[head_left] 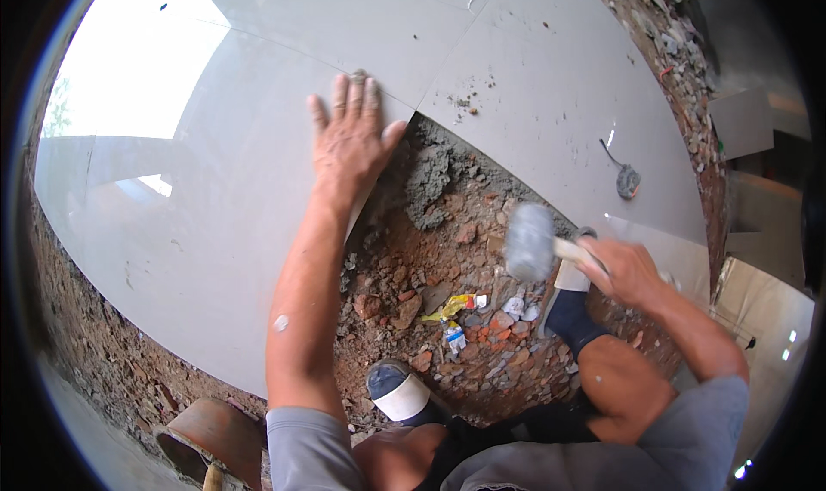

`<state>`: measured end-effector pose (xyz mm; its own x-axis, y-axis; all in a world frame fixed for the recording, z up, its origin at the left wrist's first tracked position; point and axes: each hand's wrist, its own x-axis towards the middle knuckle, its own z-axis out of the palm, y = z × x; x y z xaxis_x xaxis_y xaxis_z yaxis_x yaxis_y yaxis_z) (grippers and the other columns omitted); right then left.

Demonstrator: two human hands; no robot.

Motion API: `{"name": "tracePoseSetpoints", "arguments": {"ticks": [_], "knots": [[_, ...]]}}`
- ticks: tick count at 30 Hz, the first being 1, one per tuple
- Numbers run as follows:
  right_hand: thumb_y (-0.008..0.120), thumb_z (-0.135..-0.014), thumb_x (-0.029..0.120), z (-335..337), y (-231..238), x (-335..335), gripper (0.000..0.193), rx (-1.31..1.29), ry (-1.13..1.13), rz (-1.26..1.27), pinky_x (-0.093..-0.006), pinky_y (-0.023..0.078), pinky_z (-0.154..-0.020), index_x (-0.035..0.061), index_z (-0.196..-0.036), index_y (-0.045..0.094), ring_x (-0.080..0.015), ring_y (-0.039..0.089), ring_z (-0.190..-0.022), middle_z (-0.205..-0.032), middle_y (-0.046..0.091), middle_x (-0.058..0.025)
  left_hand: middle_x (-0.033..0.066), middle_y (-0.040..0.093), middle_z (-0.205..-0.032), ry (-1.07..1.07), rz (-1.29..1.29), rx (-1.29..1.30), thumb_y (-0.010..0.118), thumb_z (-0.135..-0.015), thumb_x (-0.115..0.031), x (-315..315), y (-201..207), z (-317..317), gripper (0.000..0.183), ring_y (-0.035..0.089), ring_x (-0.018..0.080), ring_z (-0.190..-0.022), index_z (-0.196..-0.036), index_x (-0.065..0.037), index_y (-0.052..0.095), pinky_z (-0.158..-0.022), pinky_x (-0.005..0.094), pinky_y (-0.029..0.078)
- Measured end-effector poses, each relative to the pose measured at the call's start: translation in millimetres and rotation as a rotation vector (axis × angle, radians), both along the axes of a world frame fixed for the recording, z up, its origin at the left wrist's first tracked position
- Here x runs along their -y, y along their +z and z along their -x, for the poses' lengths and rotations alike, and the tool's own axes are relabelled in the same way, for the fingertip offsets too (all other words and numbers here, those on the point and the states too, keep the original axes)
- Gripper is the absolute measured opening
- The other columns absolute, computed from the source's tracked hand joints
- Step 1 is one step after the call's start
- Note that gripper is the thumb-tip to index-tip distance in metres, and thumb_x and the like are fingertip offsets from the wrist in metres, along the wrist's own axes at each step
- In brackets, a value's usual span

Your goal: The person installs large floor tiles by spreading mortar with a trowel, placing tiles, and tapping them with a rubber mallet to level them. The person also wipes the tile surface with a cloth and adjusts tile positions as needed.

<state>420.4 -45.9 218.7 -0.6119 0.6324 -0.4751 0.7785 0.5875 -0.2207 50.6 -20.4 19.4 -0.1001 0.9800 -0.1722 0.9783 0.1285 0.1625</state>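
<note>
My left hand [348, 147] lies flat with fingers stretched out on a large glossy light-grey floor tile [189, 250], close to its corner and the joint with the tile beyond. In my right hand [626, 271] is the pale handle of a mallet [529, 241]. The mallet's grey head is blurred by motion and hangs over the bare ground, to the right of my left hand. Wet grey mortar [430, 185] sits in a lump beside the tile's exposed edge, next to my left thumb.
Broken rubble [404, 293] with a yellow wrapper [453, 306] fills the gap between my feet. On the right-hand tile [551, 95] lies a small dark lump with a thin stem [628, 181]. A bucket [215, 439] lies at lower left; tile pieces [744, 121] are at far right.
</note>
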Motion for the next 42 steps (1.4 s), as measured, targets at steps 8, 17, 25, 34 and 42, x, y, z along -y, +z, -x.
{"name": "tracePoseSetpoints", "arguments": {"ticks": [8, 17, 25, 34, 42], "knots": [[0.069, -0.084, 0.028, -57, -27, 60, 0.042, 0.055, -0.572, 0.179, -0.0428, 0.052, -0.076, 0.0004, -0.114, 0.060, -0.0397, 0.065, -0.089, -0.096, 0.067, -0.0223, 0.0086, 0.017, -0.158, -0.149, -0.074, 0.086, 0.029, -0.096, -0.059, 7, 5, -27, 0.076, 0.008, 0.0225, -0.147, -0.150, -0.007, 0.022, -0.119, 0.0486, 0.000], [0.068, -0.084, 0.028, -64, -42, 60, 0.043, 0.035, -0.469, 0.258, -0.0449, 0.052, -0.076, -0.0001, -0.114, 0.058, -0.0420, 0.065, -0.087, -0.090, 0.066, -0.0260, 0.0097, 0.032, -0.153, -0.008, -0.272, 0.390, 0.057, -0.094, -0.034, 77, 18, 3, 0.055, 0.025, 0.0262, -0.143, -0.144, -0.016, 0.042, -0.117, 0.0466, 0.012], [0.067, -0.083, 0.031, -64, -48, 62, 0.044, 0.109, -0.454, 0.341, -0.0455, 0.051, -0.078, 0.0001, -0.114, 0.059, -0.0417, 0.065, -0.089, -0.092, 0.066, -0.0266, 0.0115, 0.031, -0.154, 0.413, -0.116, 0.063, 0.061, -0.091, -0.036, 279, 33, 66, 0.058, 0.020, 0.0295, -0.145, -0.142, -0.014, 0.044, -0.116, 0.0520, 0.011], [0.063, -0.084, 0.039, -63, -55, 60, 0.051, 0.279, -0.420, 0.382, -0.0480, 0.049, -0.081, 0.0017, -0.118, 0.057, -0.0429, 0.063, -0.090, -0.092, 0.066, -0.0277, 0.0123, 0.029, -0.154, 0.600, -0.081, 0.120, 0.064, -0.089, -0.038, 310, 15, 42, 0.065, 0.018, 0.0290, -0.145, -0.143, -0.012, 0.041, -0.117, 0.0518, 0.009], [0.063, -0.084, 0.037, -65, -57, 64, 0.047, 0.235, -0.437, 0.397, -0.0463, 0.049, -0.082, 0.0030, -0.116, 0.060, -0.0412, 0.064, -0.093, -0.094, 0.066, -0.0267, 0.0114, 0.032, -0.152, 0.204, -0.211, 0.084, 0.072, -0.081, -0.038, 298, 21, 13, 0.052, 0.017, 0.0312, -0.145, -0.128, -0.025, 0.057, -0.117, 0.0498, 0.006]]}}
